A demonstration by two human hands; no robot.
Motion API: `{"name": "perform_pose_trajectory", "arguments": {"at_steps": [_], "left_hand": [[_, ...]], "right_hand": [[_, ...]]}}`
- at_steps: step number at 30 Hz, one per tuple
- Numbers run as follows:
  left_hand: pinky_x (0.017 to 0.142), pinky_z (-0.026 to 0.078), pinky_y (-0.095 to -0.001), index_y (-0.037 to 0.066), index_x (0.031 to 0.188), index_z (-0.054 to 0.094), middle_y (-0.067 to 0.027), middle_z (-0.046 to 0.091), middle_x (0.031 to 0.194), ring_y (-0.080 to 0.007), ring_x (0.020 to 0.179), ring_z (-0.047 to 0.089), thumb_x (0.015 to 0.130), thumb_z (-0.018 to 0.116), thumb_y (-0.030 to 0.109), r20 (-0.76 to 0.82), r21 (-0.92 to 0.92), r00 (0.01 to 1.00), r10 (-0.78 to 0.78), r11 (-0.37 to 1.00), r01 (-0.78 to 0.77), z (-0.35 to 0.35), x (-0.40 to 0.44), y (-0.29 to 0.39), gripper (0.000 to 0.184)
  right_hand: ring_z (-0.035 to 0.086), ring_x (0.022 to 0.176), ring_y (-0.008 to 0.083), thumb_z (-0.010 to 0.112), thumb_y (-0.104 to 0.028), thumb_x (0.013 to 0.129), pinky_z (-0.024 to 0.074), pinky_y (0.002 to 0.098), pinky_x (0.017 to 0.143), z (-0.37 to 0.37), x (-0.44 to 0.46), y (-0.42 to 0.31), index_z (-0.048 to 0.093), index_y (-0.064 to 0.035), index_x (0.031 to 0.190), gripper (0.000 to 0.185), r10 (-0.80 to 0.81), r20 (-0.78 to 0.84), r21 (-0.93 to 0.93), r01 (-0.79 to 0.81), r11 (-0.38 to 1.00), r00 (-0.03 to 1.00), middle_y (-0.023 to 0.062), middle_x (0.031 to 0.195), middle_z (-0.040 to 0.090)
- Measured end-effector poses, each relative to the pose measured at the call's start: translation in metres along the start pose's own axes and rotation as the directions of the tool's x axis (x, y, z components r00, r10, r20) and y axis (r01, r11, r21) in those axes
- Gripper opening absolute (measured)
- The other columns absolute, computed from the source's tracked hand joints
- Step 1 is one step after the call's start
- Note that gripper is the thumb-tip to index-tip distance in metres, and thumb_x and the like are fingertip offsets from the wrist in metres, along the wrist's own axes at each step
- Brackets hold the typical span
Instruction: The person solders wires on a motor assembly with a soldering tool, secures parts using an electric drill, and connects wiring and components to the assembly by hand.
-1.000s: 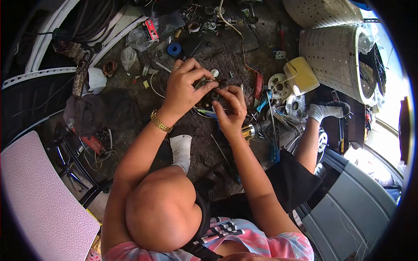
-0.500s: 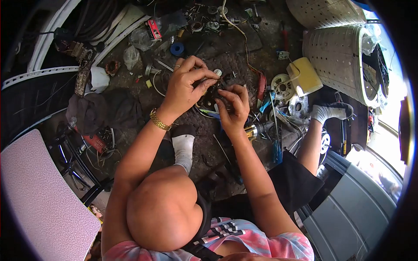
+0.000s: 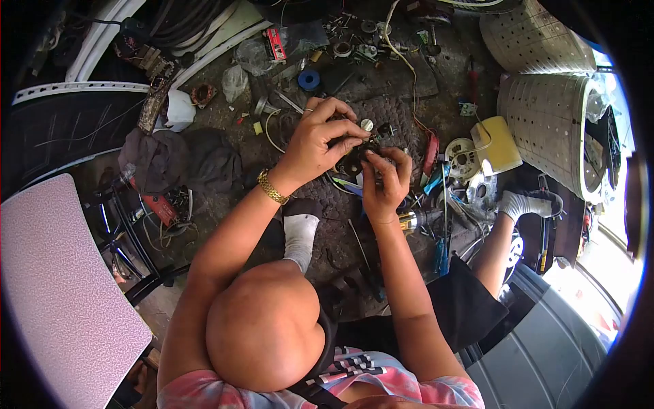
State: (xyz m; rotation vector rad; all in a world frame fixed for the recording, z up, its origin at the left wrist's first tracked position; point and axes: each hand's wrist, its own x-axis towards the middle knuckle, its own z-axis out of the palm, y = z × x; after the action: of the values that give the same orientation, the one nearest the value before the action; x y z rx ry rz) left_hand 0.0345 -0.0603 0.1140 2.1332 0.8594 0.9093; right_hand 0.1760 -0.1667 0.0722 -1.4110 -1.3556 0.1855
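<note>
My left hand (image 3: 321, 144), with a gold watch (image 3: 273, 187) on the wrist, has its thumb and index finger pinched at a small dark mechanical part (image 3: 370, 145). From the other side my right hand (image 3: 387, 183) is closed, its thumb and fingertips at the lower edge of the same part. Fingers cover much of it, so its exact kind is hidden. A small pale round disc (image 3: 366, 125) shows just above the left fingertips. Below the hands lie flat green and blue pieces (image 3: 347, 184), partly covered.
A blue tape roll (image 3: 308, 80) and a red box (image 3: 276, 45) lie beyond my hands. To the right are a yellow container (image 3: 501, 146), perforated metal drums (image 3: 545, 123) and screwdrivers (image 3: 443, 255). A dark cloth (image 3: 160, 160) and a pink-topped surface (image 3: 68, 266) are at left.
The whole view has shifted, so things appear farther right and slightly lower. Both hands stay together at the small part, with only slight finger movement.
</note>
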Motion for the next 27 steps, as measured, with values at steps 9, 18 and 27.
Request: {"name": "perform_pose_trajectory", "arguments": {"at_steps": [9, 18, 27], "left_hand": [[0.1, 0.042, -0.0406, 0.017, 0.099, 0.076, -0.0059, 0.061, 0.116, -0.0273, 0.11, 0.055, 0.073, 0.078, 0.008, 0.09, 0.083, 0.996, 0.014, 0.996, -0.021, -0.009, 0.002, 0.002, 0.028], [0.091, 0.047, -0.0401, 0.017, 0.099, 0.076, -0.0043, 0.066, 0.1, -0.0263, 0.098, 0.063, 0.076, 0.08, 0.026, 0.16, 0.047, 0.97, -0.185, 0.983, 0.18, -0.007, 0.016, 0.019, 0.024], [0.082, 0.05, -0.0326, 0.001, 0.095, 0.071, -0.009, 0.067, 0.091, -0.0211, 0.09, 0.066, 0.087, 0.069, 0.007, 0.153, -0.112, 0.969, -0.195, 0.971, 0.213, -0.008, 0.025, 0.007, 0.01]], "right_hand": [[0.063, 0.087, 0.0264, 0.08, 0.006, 0.07, 0.0525, 0.0354, 0.072, -0.001, -0.002, -0.003, 0.073, -0.0076, 0.101, 0.035, 0.056, 0.012, -0.017, -0.056, 0.998, 0.998, 0.0115, 0.097, 0.061], [0.063, 0.088, 0.027, 0.08, 0.006, 0.068, 0.0525, 0.0351, 0.073, 0.002, -0.002, -0.005, 0.072, -0.0053, 0.099, 0.034, 0.061, 0.056, 0.032, -0.063, 0.998, 0.997, 0.0124, 0.098, 0.06], [0.063, 0.087, 0.0253, 0.081, 0.006, 0.067, 0.052, 0.0342, 0.074, 0.002, -0.001, -0.007, 0.071, -0.0052, 0.101, 0.037, 0.077, 0.083, 0.06, -0.082, 0.995, 0.994, 0.0111, 0.096, 0.059]]}}
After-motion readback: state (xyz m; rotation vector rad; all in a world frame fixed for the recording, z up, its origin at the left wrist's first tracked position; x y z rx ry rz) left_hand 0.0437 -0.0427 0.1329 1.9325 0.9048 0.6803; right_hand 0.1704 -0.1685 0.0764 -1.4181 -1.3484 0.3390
